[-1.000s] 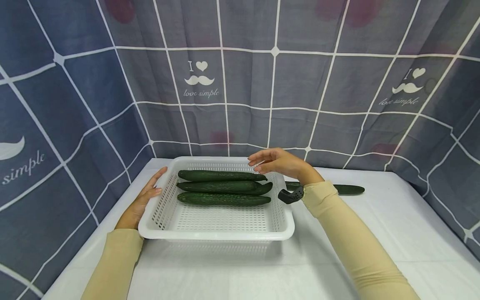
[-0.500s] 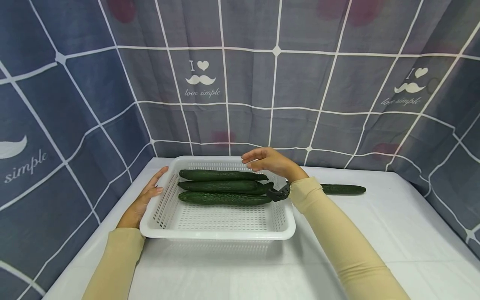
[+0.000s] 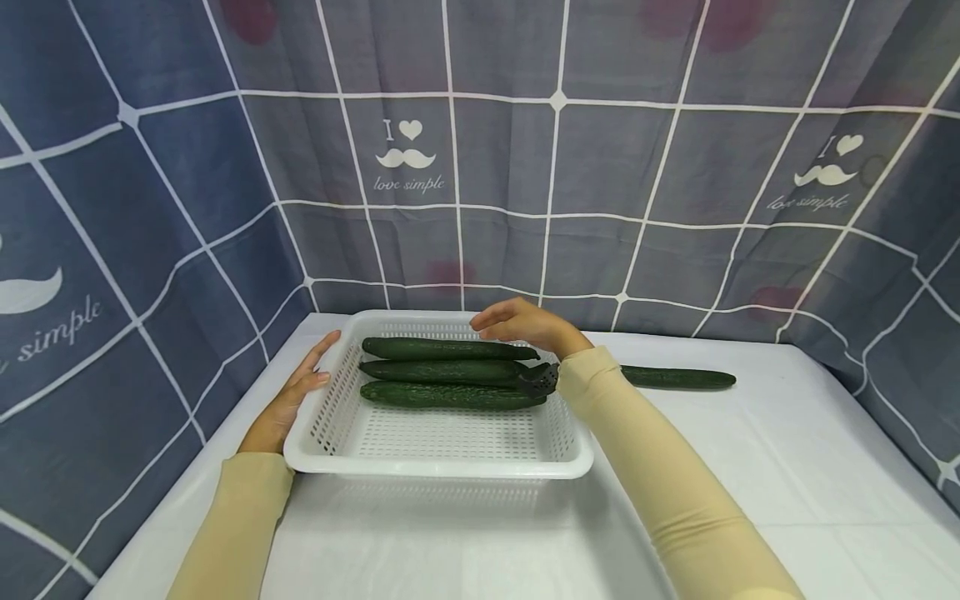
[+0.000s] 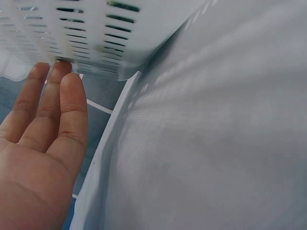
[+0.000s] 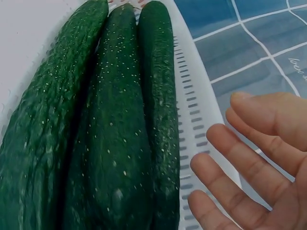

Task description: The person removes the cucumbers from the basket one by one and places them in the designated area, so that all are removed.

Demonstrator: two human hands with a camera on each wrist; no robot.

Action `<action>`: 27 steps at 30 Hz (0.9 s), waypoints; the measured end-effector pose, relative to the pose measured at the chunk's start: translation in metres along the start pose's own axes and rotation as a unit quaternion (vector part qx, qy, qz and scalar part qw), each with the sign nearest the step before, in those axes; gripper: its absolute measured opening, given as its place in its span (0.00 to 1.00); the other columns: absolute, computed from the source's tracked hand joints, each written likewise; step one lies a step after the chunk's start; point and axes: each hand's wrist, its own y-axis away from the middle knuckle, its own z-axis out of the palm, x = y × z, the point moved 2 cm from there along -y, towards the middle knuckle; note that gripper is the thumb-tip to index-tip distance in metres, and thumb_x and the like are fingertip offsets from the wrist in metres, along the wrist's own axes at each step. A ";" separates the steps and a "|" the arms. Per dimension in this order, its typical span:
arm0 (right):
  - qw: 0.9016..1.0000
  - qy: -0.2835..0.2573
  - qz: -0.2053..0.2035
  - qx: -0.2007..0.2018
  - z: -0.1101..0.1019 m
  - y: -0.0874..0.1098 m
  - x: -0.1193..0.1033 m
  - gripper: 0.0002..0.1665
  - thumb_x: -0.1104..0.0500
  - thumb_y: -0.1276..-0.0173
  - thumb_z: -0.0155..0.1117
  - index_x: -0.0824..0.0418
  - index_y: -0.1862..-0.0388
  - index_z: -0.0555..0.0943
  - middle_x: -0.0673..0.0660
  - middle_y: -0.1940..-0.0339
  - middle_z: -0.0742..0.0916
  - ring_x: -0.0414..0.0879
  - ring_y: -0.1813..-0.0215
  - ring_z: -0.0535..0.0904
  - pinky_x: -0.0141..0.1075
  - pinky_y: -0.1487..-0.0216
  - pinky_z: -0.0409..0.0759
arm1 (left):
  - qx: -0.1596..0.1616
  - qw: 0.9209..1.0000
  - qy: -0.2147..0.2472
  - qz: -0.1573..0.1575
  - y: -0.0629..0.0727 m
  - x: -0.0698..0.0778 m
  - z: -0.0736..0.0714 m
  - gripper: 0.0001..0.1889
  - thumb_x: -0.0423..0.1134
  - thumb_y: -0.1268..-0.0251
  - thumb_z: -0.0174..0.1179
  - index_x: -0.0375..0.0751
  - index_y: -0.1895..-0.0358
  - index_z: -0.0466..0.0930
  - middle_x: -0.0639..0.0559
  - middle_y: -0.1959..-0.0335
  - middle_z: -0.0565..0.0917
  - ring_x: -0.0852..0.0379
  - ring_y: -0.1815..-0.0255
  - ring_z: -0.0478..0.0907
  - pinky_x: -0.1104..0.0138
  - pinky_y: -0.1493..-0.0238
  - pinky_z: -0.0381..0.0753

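A white perforated plastic basket (image 3: 438, 469) stands on the table with several long dark green cucumbers (image 3: 442, 372) lying side by side in its far half. My left hand (image 3: 288, 402) rests along the basket's left side. In the left wrist view, its straight fingers (image 4: 72, 110) reach the slotted wall. Above the basket's far right corner hovers my right hand (image 3: 531, 325), fingers relaxed and holding nothing. The right wrist view shows that hand (image 5: 259, 172) beside the farthest cucumber (image 5: 158, 96), a small gap between them. Another cucumber (image 3: 678, 378) lies right of the basket, partly behind my forearm.
White cloth covers the table (image 3: 420, 542). A dark checked curtain (image 3: 495, 167) hangs behind it and along both sides. The black wrist camera (image 3: 542, 380) on my right wrist covers the right ends of some cucumbers.
My right hand has shifted left over the basket's far right corner, baring more of the outside cucumber's near part. My left hand stays at the basket's side. The cucumbers have not moved.
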 end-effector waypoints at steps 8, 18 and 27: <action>0.999 0.037 0.012 0.016 0.010 -0.009 -0.002 0.26 0.65 0.22 0.63 0.75 0.30 0.78 0.69 0.28 0.82 0.60 0.25 0.77 0.52 0.23 0.70 | 0.010 1.000 -0.002 -0.023 0.001 0.001 0.002 0.35 0.41 0.22 0.50 0.75 0.17 0.59 0.61 0.24 0.66 0.58 0.30 0.70 0.60 0.37 0.76; 0.992 0.117 0.031 0.022 0.020 -0.016 0.001 0.23 0.70 0.26 0.68 0.74 0.34 0.82 0.68 0.34 0.86 0.61 0.29 0.81 0.47 0.32 0.79 | 0.016 0.999 -0.003 -0.029 0.001 0.000 0.001 0.36 0.40 0.23 0.49 0.76 0.17 0.59 0.61 0.24 0.65 0.58 0.29 0.68 0.60 0.36 0.74; 0.981 0.185 0.054 0.022 0.024 -0.015 0.002 0.23 0.66 0.27 0.72 0.71 0.35 0.84 0.66 0.36 0.87 0.59 0.30 0.81 0.46 0.31 0.78 | 0.009 1.000 0.002 -0.015 0.000 0.000 0.001 0.36 0.40 0.23 0.51 0.75 0.17 0.60 0.61 0.25 0.68 0.58 0.30 0.70 0.60 0.37 0.77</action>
